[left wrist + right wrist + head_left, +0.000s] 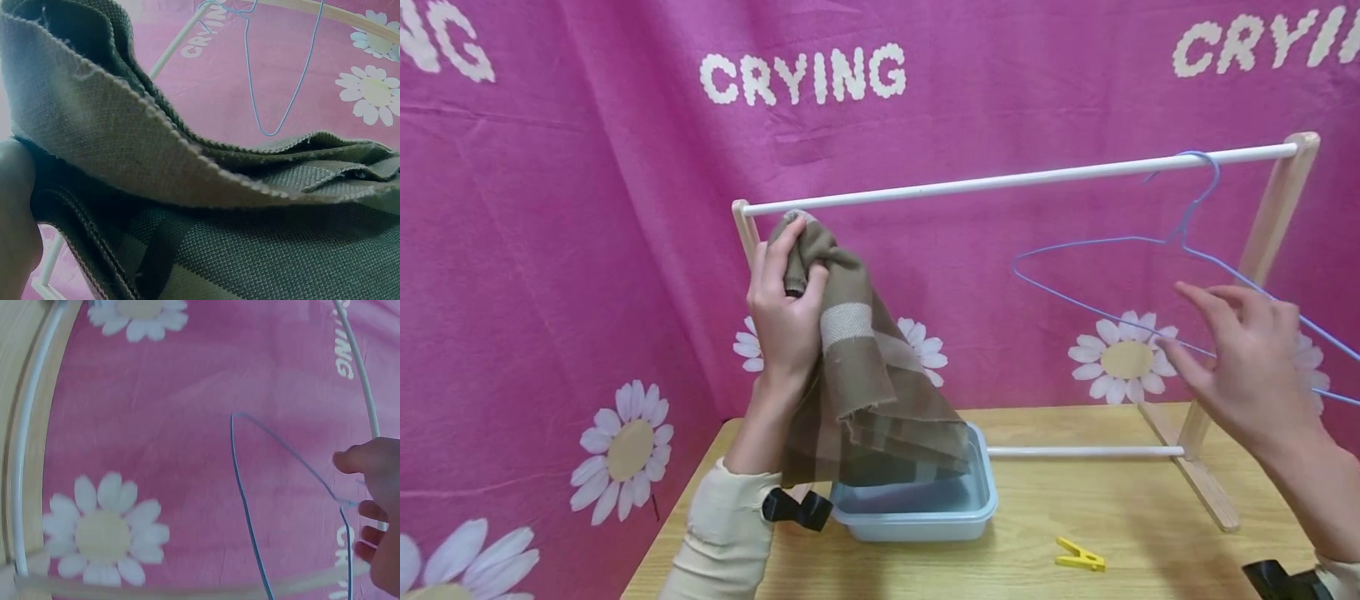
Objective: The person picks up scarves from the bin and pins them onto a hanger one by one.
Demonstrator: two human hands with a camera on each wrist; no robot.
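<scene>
My left hand (pixel 782 325) grips the bunched top of a brown checked cloth (pixel 850 333) just under the left end of the rail. Folded layers of the cloth hang down over a light blue plastic tub (pixel 917 527), hiding part of it. Its frayed edges and loose folds (pixel 112 131) fill much of the left wrist view. A blue wire hanger (pixel 1090 242) hangs by its hook from the rail at the right. My right hand (pixel 1255 358) is raised before the hanger, thumb and fingers spread apart with nothing between them; the right wrist view shows the hanger wire (pixel 242 487) beyond the fingers.
A white rail (pixel 962 185) runs across between wooden posts, the right post (pixel 1273 208) standing on a wooden foot. On the wooden table (pixel 1022 500) lies a yellow clothespin (pixel 1080 557), right of the tub. A pink curtain with daisies hangs behind.
</scene>
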